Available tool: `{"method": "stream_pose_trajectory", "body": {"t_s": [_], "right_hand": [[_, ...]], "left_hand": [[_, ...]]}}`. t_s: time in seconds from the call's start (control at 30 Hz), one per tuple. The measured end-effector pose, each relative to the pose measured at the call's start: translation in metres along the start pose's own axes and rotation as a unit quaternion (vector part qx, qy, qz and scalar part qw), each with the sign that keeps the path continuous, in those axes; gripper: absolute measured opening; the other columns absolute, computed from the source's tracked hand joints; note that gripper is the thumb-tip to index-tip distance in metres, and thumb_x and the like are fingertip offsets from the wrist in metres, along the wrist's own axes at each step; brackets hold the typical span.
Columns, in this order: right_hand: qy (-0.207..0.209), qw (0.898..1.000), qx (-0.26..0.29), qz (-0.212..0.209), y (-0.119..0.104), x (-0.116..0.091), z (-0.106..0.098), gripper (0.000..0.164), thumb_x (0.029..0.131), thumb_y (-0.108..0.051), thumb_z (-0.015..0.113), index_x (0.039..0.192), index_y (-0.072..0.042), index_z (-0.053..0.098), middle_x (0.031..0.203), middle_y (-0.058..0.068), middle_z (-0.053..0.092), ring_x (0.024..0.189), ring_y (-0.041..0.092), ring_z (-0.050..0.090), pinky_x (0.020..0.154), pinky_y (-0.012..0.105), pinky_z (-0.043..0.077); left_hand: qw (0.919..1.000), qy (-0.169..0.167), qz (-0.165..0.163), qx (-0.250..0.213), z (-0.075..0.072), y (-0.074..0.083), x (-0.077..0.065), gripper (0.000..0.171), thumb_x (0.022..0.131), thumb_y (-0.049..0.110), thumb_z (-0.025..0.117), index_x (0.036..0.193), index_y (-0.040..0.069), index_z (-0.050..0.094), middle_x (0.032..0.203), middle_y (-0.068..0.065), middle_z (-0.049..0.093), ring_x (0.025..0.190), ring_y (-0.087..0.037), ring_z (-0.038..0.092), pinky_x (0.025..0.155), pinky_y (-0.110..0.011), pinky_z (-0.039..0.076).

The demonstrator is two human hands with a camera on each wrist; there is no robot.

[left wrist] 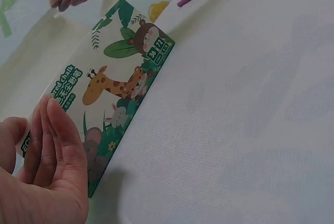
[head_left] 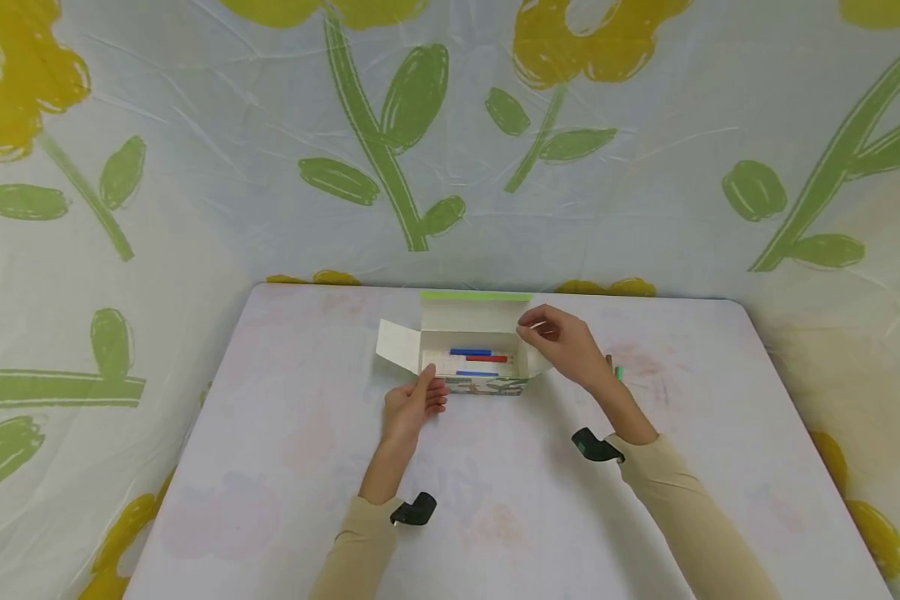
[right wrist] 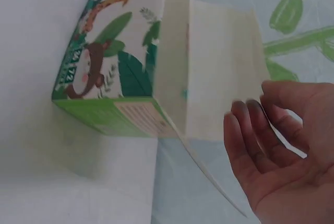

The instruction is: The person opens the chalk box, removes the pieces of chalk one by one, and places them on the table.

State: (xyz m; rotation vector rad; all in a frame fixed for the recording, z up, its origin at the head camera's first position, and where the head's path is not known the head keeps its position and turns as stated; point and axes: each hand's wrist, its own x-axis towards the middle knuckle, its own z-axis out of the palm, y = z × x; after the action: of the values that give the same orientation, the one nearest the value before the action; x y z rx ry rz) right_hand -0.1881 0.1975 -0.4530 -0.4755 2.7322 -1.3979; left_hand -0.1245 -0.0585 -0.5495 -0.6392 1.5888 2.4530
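Cardboard box point(left wrist: 112, 93), left fingers point(left wrist: 65, 130) loosely extended by its front, right fingers point(right wrist: 237, 140) curved, any grip unclear.

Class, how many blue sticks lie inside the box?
2: a rear blue stick beside the red stick; a front blue stick by the front wall, which may hide more.

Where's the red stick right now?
In the head view, the red stick lies inside the open box, to the right of the left hand, between two blue sticks and closer to the far one.
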Motion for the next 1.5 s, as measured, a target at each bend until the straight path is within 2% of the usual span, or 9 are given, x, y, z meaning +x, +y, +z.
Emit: {"method": "stream_pose_trajectory", "body": {"t_s": [0.07, 0.23, 0.37, 0.47, 0.6, 0.87, 1.07, 1.27, 1.5], "right_hand": [[-0.019, 1.000, 0.001, -0.010, 0.000, 0.003, 0.008, 0.022, 0.100, -0.013, 0.069, 0.118, 0.001, 0.067, 0.112, 0.016, 0.070, 0.104, 0.034, 0.068, 0.094, 0.050, 0.057], [-0.057, 0.998, 0.001, -0.022, 0.003, 0.009, 0.026, 0.022, 0.098, -0.007, 0.070, 0.118, 0.002, 0.067, 0.113, 0.016, 0.070, 0.105, 0.032, 0.068, 0.097, 0.048, 0.056], [-0.100, 0.994, 0.001, -0.046, 0.008, 0.012, 0.038, 0.023, 0.098, -0.006, 0.070, 0.118, 0.005, 0.067, 0.111, 0.016, 0.071, 0.103, 0.032, 0.068, 0.095, 0.049, 0.057], [-0.145, 0.986, -0.006, -0.076, 0.010, 0.016, 0.045, 0.023, 0.098, -0.005, 0.070, 0.117, 0.008, 0.066, 0.109, 0.018, 0.070, 0.101, 0.033, 0.068, 0.093, 0.050, 0.057], [-0.196, 0.976, -0.019, -0.092, 0.010, 0.026, 0.050, 0.021, 0.097, -0.002, 0.068, 0.115, 0.010, 0.065, 0.108, 0.021, 0.070, 0.101, 0.034, 0.068, 0.093, 0.051, 0.057], [-0.280, 0.956, -0.045, -0.080, 0.012, 0.041, 0.057, 0.020, 0.097, -0.001, 0.069, 0.114, 0.009, 0.067, 0.108, 0.021, 0.071, 0.098, 0.030, 0.068, 0.089, 0.042, 0.058], [-0.305, 0.948, -0.053, -0.072, 0.011, 0.047, 0.062, 0.020, 0.097, 0.001, 0.068, 0.115, 0.011, 0.068, 0.108, 0.022, 0.071, 0.100, 0.031, 0.068, 0.089, 0.039, 0.057], [-0.299, 0.946, -0.092, -0.085, 0.015, 0.052, 0.071, 0.017, 0.093, 0.004, 0.072, 0.109, 0.009, 0.070, 0.102, 0.019, 0.071, 0.094, 0.029, 0.069, 0.084, 0.034, 0.058], [-0.300, 0.945, -0.114, -0.067, 0.014, 0.054, 0.077, 0.015, 0.092, 0.005, 0.073, 0.106, 0.007, 0.072, 0.100, 0.016, 0.071, 0.091, 0.026, 0.067, 0.083, 0.034, 0.058]], "left_hand": [[1.0000, 0.002, -0.001, -0.002, 0.000, 0.000, 0.000, 0.049, 0.097, 0.036, 0.073, 0.100, -0.012, 0.071, 0.078, -0.007, 0.073, 0.066, -0.011, 0.066, 0.063, -0.022, 0.058], [1.0000, 0.001, 0.000, -0.003, 0.002, 0.000, 0.001, 0.047, 0.097, 0.036, 0.074, 0.097, -0.011, 0.071, 0.078, -0.008, 0.073, 0.066, -0.011, 0.067, 0.063, -0.022, 0.058], [1.0000, 0.001, 0.000, -0.003, 0.002, -0.001, 0.002, 0.048, 0.097, 0.036, 0.073, 0.097, -0.012, 0.071, 0.078, -0.008, 0.073, 0.065, -0.011, 0.066, 0.063, -0.022, 0.058], [1.0000, -0.002, 0.001, -0.003, 0.001, -0.002, 0.003, 0.049, 0.097, 0.036, 0.073, 0.098, -0.012, 0.071, 0.078, -0.009, 0.073, 0.066, -0.011, 0.067, 0.063, -0.022, 0.058], [1.0000, -0.004, 0.004, -0.006, 0.001, -0.003, 0.004, 0.049, 0.097, 0.037, 0.074, 0.098, -0.012, 0.071, 0.078, -0.008, 0.073, 0.066, -0.011, 0.067, 0.063, -0.022, 0.058], [0.9999, -0.005, 0.006, -0.007, 0.000, -0.005, 0.004, 0.049, 0.098, 0.035, 0.072, 0.098, -0.013, 0.070, 0.078, -0.009, 0.073, 0.065, -0.011, 0.067, 0.062, -0.022, 0.058], [0.9999, -0.004, 0.011, -0.010, -0.001, -0.005, 0.004, 0.050, 0.099, 0.035, 0.072, 0.099, -0.014, 0.070, 0.077, -0.009, 0.073, 0.064, -0.011, 0.067, 0.061, -0.022, 0.058], [0.9998, -0.005, 0.016, -0.012, -0.001, -0.005, 0.002, 0.048, 0.100, 0.034, 0.070, 0.097, -0.013, 0.070, 0.076, -0.008, 0.072, 0.063, -0.010, 0.066, 0.061, -0.022, 0.057], [0.9997, -0.010, 0.016, -0.015, -0.001, -0.005, 0.002, 0.044, 0.100, 0.033, 0.070, 0.094, -0.011, 0.071, 0.076, -0.007, 0.072, 0.063, -0.010, 0.066, 0.061, -0.022, 0.057]]}}
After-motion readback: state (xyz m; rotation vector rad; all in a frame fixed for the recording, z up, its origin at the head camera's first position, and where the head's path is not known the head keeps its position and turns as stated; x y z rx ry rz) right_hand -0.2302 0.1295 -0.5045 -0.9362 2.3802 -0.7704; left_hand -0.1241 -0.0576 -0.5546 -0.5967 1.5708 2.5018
